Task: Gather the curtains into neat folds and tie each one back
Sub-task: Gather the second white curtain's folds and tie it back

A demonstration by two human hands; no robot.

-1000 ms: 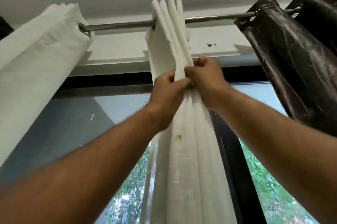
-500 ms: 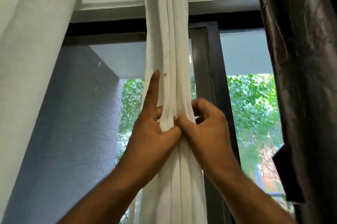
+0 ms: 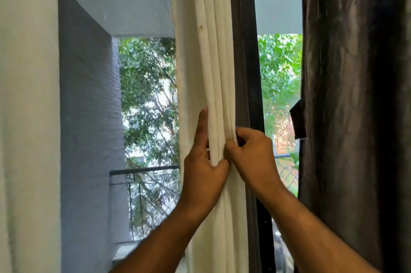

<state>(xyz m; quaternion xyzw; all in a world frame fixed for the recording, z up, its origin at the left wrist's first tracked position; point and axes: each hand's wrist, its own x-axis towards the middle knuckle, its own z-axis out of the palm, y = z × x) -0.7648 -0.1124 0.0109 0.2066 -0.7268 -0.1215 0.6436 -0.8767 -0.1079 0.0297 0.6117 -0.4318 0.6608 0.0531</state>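
Observation:
A white curtain [image 3: 206, 54] hangs down the middle of the window, gathered into several narrow vertical folds. My left hand [image 3: 203, 172] clasps the folds from the left, its index finger stretched up along the cloth and its thumb pressed across the front. My right hand [image 3: 251, 157] pinches the right edge of the same folds, thumb in front and fingers curled behind. The two hands touch at the thumbs. The curtain's lower part runs on down behind my forearms and out of view.
A second white curtain [image 3: 29, 117] fills the left edge. A dark brown glossy curtain [image 3: 353, 94] hangs at the right, with a dark tab [image 3: 299, 120] on its left edge. A dark window frame post [image 3: 249, 72] stands behind the folds. Outside are a balcony railing [image 3: 142, 171] and trees.
Both hands have slid down the gathered white curtain from near the rod to about mid-height, keeping the folds pinched. The view has tilted down; the rod and ceiling are gone from sight.

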